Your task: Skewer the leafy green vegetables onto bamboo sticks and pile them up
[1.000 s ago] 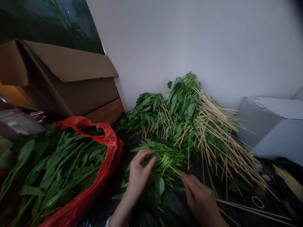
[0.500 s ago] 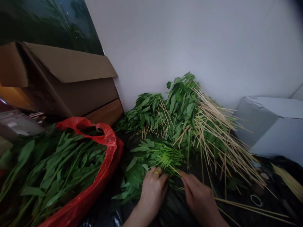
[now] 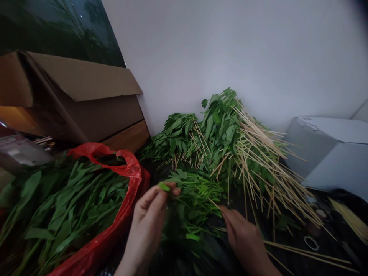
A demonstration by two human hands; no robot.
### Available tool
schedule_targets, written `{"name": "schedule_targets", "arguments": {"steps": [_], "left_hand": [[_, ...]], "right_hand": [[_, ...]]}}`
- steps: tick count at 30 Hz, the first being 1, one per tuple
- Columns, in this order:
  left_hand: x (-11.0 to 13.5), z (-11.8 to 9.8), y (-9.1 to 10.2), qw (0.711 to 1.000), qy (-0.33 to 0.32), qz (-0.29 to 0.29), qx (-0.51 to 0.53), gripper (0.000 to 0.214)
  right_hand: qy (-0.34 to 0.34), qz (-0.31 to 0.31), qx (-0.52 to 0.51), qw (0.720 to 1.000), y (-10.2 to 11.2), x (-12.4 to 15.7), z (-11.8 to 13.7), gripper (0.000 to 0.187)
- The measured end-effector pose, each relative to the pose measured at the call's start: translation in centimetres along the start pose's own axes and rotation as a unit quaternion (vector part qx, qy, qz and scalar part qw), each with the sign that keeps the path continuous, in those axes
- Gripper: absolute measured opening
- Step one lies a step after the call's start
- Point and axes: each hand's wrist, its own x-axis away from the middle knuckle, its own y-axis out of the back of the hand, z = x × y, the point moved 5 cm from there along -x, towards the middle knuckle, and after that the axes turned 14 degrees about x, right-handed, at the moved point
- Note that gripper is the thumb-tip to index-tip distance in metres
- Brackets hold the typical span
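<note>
My left hand (image 3: 151,211) is raised between the red bag and the small pile of greens. Its thumb and fingers pinch a leafy green stem, whose bright green stalk end (image 3: 164,186) shows at the fingertips. In my right hand (image 3: 244,234) is a thin bamboo skewer (image 3: 214,202), pinched near its tip side and pointing up and left. Just beyond both hands lies a pile of leafy greens (image 3: 202,188) with pale cut stems, which look like water spinach. A short green stem piece (image 3: 192,237) lies on the black plastic between the hands.
A red plastic bag (image 3: 133,195) full of long greens stands at the left. Behind lie skewered bundles of greens (image 3: 221,122) against the wall, their sticks (image 3: 270,161) fanning right. A cardboard box (image 3: 94,115), a white box (image 3: 319,153) and loose skewers (image 3: 307,255) are around.
My left hand has lifted from the pile and moved left and up, now pinching a green stem. My right hand stays nearly in place with the skewer.
</note>
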Motion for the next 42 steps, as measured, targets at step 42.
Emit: {"name": "schedule_targets", "arguments": {"steps": [42], "left_hand": [[-2.0,8.8,1.4,0.976,0.207,0.005,0.063,0.028]], "right_hand": [[0.041,-0.040,-0.049,0.997,1.7,-0.5,1.3,0.031]]}}
